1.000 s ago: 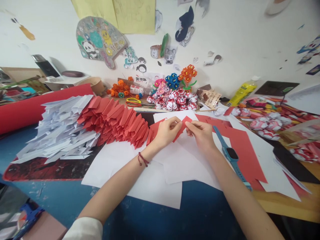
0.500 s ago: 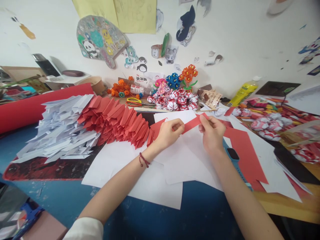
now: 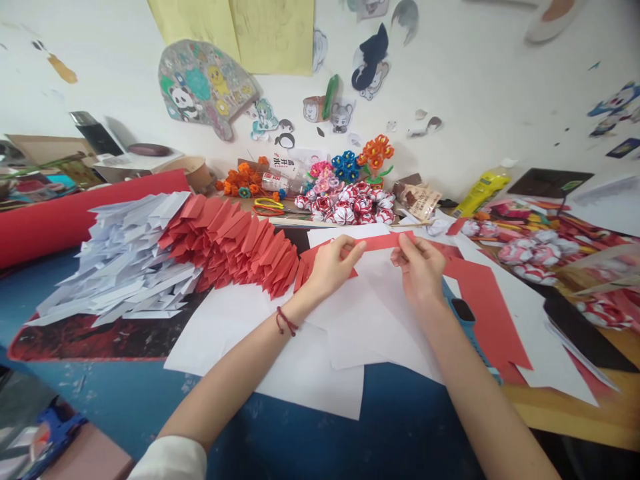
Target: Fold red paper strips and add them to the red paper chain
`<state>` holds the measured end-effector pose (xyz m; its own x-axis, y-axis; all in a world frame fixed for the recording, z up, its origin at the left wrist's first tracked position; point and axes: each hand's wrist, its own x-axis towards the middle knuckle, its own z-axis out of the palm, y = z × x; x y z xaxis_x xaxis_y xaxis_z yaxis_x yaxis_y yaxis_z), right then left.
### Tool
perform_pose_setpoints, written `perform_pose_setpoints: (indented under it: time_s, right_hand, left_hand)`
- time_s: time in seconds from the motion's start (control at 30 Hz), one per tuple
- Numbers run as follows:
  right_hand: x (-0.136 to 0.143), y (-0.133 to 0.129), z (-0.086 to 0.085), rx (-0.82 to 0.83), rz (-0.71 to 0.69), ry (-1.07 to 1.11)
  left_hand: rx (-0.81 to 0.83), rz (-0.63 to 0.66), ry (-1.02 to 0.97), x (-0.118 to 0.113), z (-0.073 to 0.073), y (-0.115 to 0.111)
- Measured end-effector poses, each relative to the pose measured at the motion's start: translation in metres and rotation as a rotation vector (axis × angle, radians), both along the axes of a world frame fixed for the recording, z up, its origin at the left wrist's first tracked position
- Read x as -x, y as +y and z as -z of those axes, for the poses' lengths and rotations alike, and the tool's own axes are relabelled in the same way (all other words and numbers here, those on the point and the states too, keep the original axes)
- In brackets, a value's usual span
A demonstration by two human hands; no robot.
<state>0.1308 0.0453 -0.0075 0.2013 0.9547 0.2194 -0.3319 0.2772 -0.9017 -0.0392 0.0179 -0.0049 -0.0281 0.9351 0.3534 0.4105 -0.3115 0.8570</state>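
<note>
A strip of red paper (image 3: 381, 243) is stretched between my two hands, held above white sheets. My left hand (image 3: 334, 264) pinches its left end, and my right hand (image 3: 419, 264) pinches the right end between thumb and fingers. White sheets of paper (image 3: 315, 373) lie under both wrists. Left of my left hand, folded red paper pieces (image 3: 230, 233) stand packed in a long row. Beyond them sits a heap of folded white paper pieces (image 3: 125, 267). Red sheets (image 3: 493, 310) rest beside my right forearm.
A red roll (image 3: 75, 210) lies at the left behind the heap. Along the wall stand red-and-white paper balls (image 3: 345, 205), orange flowers (image 3: 376, 155) and a yellow bottle (image 3: 483, 190). More paper balls (image 3: 533, 257) lie at the right. Blue scissors (image 3: 55, 433) rest at lower left.
The red strip has turned from slanting to nearly level between my hands. My right hand has shifted slightly left. The camera view has moved a little.
</note>
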Motion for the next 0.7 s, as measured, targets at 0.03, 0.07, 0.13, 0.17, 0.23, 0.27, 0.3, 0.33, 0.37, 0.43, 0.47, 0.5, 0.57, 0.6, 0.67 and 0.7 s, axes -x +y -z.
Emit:
perform_pose_setpoints:
  time_s: [0.03,0.07,0.13,0.17,0.23,0.27,0.3,0.33,0.37,0.43,0.47,0.5,0.57,0.6,0.67,0.7]
  right_hand:
    - [0.001,-0.001,0.000,0.007,-0.029,-0.013]
    - [0.001,-0.001,0.000,0.017,-0.059,-0.027]
    - [0.001,-0.002,0.001,0.036,-0.134,-0.079]
    - [0.001,-0.003,0.002,0.044,-0.181,-0.119]
    - [0.001,-0.004,0.002,0.045,-0.284,-0.225]
    - [0.002,-0.006,0.002,0.038,-0.332,-0.288]
    - [0.002,-0.007,0.001,0.029,-0.375,-0.349]
    - [0.003,-0.009,0.001,0.017,-0.410,-0.406]
    - [0.004,-0.011,0.000,0.006,-0.441,-0.458]
    - [0.005,-0.013,-0.002,-0.001,-0.486,-0.541]
    - [0.005,-0.014,-0.002,0.002,-0.496,-0.571]
    - [0.005,-0.014,-0.002,0.005,-0.500,-0.595]
    - [0.005,-0.013,-0.001,0.004,-0.502,-0.609]
    - [0.005,-0.012,0.000,0.004,-0.505,-0.597]
    - [0.005,-0.010,0.002,0.013,-0.518,-0.558]
    - [0.005,-0.009,0.004,0.024,-0.526,-0.536]
  left_hand:
    - [0.003,-0.001,-0.012,0.000,0.000,0.000]
    - [0.002,-0.012,-0.026,0.000,0.000,0.001]
    - [-0.008,-0.053,-0.052,0.001,-0.001,0.001]
    - [-0.014,-0.079,-0.064,0.003,-0.001,0.002]
    - [-0.017,-0.118,-0.074,0.006,-0.003,0.003]
    - [-0.012,-0.128,-0.074,0.007,-0.004,0.003]
    - [-0.001,-0.130,-0.071,0.008,-0.004,0.004]
    - [0.015,-0.123,-0.065,0.009,-0.004,0.004]
    - [0.032,-0.112,-0.057,0.009,-0.004,0.004]
    - [0.056,-0.087,-0.038,0.008,-0.004,0.004]
    - [0.062,-0.064,-0.026,0.008,-0.004,0.004]
    - [0.068,-0.030,-0.015,0.007,-0.003,0.003]
    - [0.083,0.069,0.005,0.005,-0.003,0.001]
    - [0.091,0.121,0.011,0.005,-0.003,0.001]
    - [0.096,0.190,0.014,0.004,-0.003,-0.001]
    - [0.093,0.206,0.013,0.003,-0.003,-0.002]
